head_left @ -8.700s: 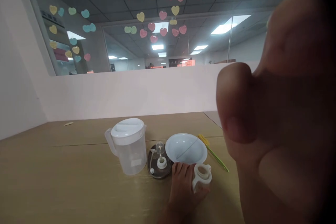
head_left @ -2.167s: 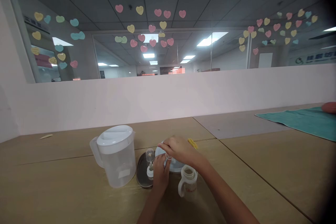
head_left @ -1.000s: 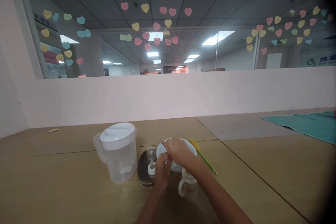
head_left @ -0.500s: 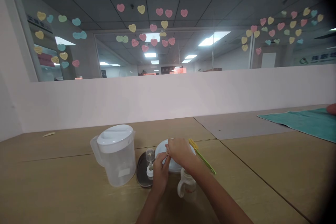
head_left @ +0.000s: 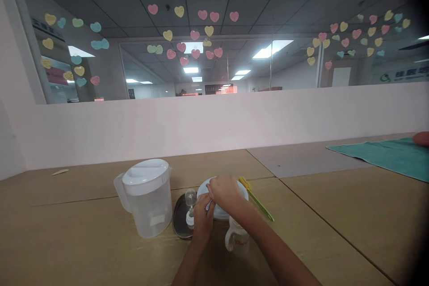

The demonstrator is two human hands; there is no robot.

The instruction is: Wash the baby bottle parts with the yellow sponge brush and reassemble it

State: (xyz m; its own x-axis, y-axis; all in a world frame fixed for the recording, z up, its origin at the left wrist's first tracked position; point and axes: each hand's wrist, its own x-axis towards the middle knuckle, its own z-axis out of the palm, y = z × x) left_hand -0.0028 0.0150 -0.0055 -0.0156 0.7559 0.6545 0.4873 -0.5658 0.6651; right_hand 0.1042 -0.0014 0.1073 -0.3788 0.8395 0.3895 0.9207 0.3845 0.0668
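Observation:
My left hand (head_left: pixel 203 216) and my right hand (head_left: pixel 226 194) meet over a pale round basin (head_left: pixel 203 187), with fingertips pressed together. Whatever lies between them is too small or hidden to make out; both hands look closed. Just below my right wrist stands a clear baby bottle (head_left: pixel 238 240) with a white handle and no top visible. To the left of my left hand, a dark oval tray (head_left: pixel 179 219) holds a clear domed cap (head_left: pixel 191 196) and a white bottle collar (head_left: pixel 190 219), partly covered by that hand. A yellow-headed bottle brush (head_left: pixel 259 203) with a green handle lies right of the basin.
A lidded translucent pitcher (head_left: pixel 149 208) stands left of the tray. On the far right lies a teal cloth (head_left: pixel 385 154), with part of another person's hand (head_left: pixel 421 138) at its edge. Behind the wooden table (head_left: pixel 83 232) rises a white wall (head_left: pixel 201 127) below a window with heart-shaped notes.
My right hand has shifted slightly, its knuckles a little blurred, while the fingertips stay together over the basin. The view has moved a touch; the objects on the table stay in place.

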